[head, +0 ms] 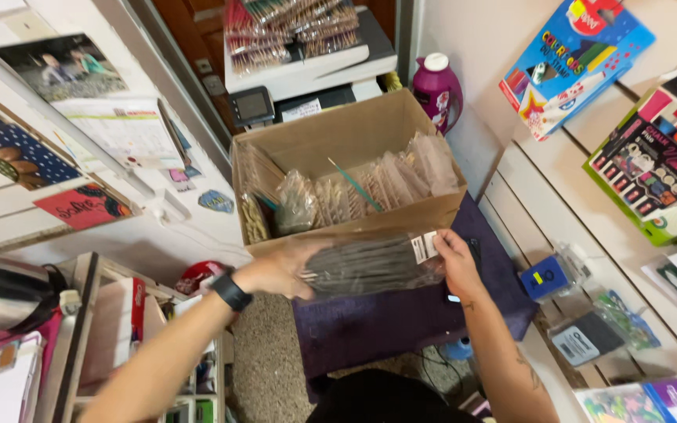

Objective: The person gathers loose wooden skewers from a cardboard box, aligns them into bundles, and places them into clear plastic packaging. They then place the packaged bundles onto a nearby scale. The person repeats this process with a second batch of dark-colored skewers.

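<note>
Both my hands hold one clear plastic packet of dark thin sticks [370, 264] level in front of a cardboard box [307, 141]. My left hand [280, 270], with a black watch on the wrist, grips the packet's left end. My right hand [456, 262] grips its right end, beside a white label. The open box holds several similar clear packets [378, 184] standing in a row, and one teal stick leans across them. The box rests on a purple stool [401, 321].
A white printer [307, 70] stacked with pencil packets stands behind the box, with a purple bottle [437, 90] beside it. Colourful stationery boxes [573, 59] hang on the slatted wall at right. A shelf with paper goods [119, 329] stands at left.
</note>
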